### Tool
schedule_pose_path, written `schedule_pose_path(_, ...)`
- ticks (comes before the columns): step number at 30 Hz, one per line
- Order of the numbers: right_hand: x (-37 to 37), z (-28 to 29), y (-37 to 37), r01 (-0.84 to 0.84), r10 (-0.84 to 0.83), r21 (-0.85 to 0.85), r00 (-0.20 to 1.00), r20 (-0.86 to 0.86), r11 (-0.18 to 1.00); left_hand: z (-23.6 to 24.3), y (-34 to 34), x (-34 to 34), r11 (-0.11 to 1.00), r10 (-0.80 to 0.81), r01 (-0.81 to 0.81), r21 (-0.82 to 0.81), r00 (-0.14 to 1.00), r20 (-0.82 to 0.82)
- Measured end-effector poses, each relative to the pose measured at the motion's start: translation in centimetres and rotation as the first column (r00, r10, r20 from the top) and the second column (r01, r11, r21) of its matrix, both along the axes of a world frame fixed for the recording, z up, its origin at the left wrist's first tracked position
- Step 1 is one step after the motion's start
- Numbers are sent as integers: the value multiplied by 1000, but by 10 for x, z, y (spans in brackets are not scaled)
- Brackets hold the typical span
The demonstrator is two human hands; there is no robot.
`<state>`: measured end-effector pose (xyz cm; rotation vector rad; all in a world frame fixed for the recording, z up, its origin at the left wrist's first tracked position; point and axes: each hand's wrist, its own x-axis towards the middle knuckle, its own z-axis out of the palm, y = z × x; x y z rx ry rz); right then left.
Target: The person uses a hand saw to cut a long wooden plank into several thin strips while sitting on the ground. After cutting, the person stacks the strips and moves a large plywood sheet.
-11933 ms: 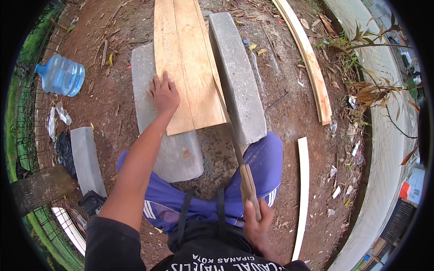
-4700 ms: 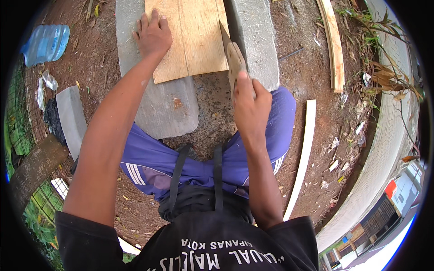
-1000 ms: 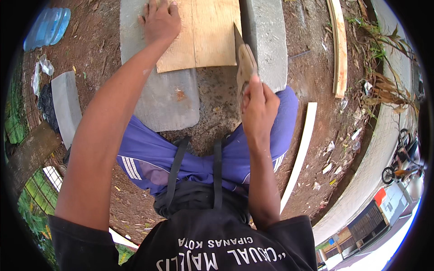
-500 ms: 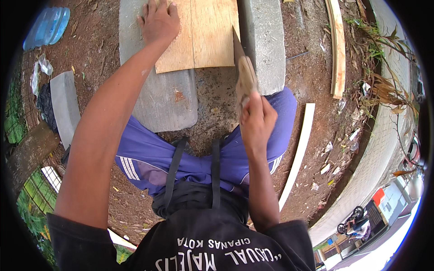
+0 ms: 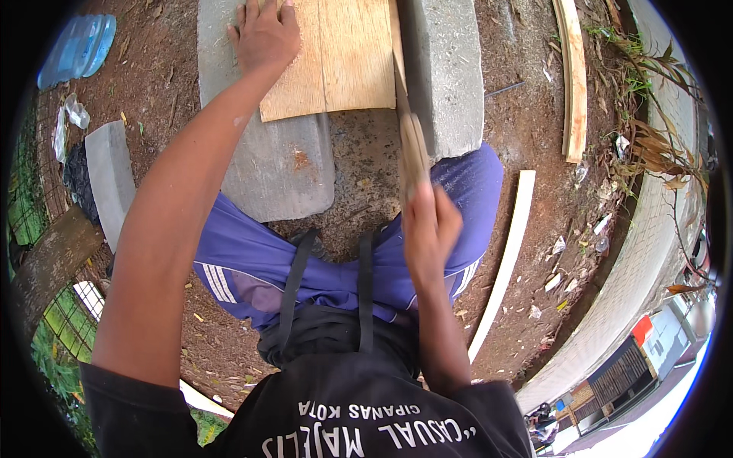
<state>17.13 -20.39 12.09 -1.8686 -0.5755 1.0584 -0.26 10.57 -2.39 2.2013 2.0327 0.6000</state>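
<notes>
The right hand (image 5: 432,225) grips a wooden-handled metal handsaw (image 5: 414,153) along a flat, pale wooden board (image 5: 347,61) lying over a grey concrete block (image 5: 286,172). The left hand (image 5: 267,40) rests spread at the board's left edge.

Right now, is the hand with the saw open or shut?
Shut: the right hand is closed around the near end of the saw. That hand is a bit blurred, so I can't tell each finger apart.
</notes>
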Motion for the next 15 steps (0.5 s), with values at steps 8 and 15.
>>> schedule_pose_path(8, 26, 54, -122, -40, 31, 68, 991, 129, 997, 0, -4, -6, 999, 19, -17, 41, 999, -31)
schedule_pose_path(15, 5, 39, -53, -34, 9, 232, 994, 110, 972, 24, -8, 12, 990, 86, -88, -113, 996, -27)
